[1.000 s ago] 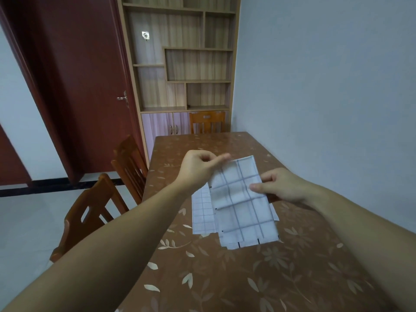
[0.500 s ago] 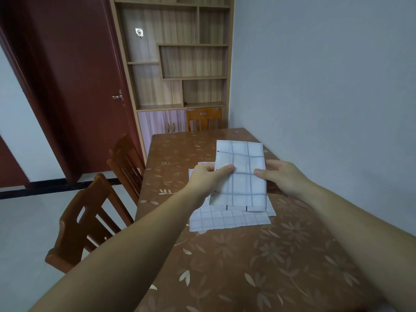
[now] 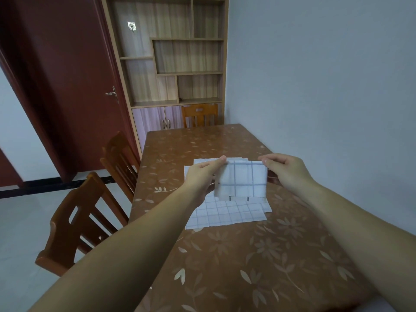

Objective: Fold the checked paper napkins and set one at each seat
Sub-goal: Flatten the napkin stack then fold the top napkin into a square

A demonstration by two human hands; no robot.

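Above the floral-patterned table [image 3: 225, 255], the left hand [image 3: 200, 174] and right hand [image 3: 286, 172] each pinch a top corner of the folded napkin [image 3: 242, 180] (long axis left-right), hanging over the flat napkin stack [image 3: 227, 213].

Red door [image 3: 67, 86] at left; wooden shelf unit [image 3: 175, 57] behind; grey wall [image 3: 326, 86] at right.

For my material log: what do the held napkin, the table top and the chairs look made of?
Held napkin: thin matte checked paper, probably; it hangs limp from both hands.
Table top: glossy brown flower-print cover, likely plastic or glass; it mirrors light.
Chairs: varnished orange-brown wood, with slatted backs.
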